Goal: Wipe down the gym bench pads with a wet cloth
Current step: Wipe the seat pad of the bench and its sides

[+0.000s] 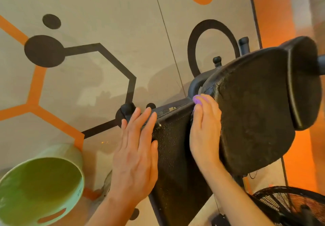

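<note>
Two black textured bench pads fill the centre and right: a long back pad (174, 155) and a rounded seat pad (255, 111), with a narrow gap between them. My left hand (135, 152) lies flat with straight fingers on the left edge of the long pad. My right hand (204, 130) is in the gap between the pads and holds a small purple cloth (197, 99). Only a bit of the cloth shows past my fingertips. A second rounded pad (306, 78) sits at the far right.
A light green bucket (75, 159) stands on the floor at lower left. The black bench frame and knobs (216, 60) rise behind the pads. A black fan grille (288, 203) is at lower right. The floor carries orange and black hexagon markings.
</note>
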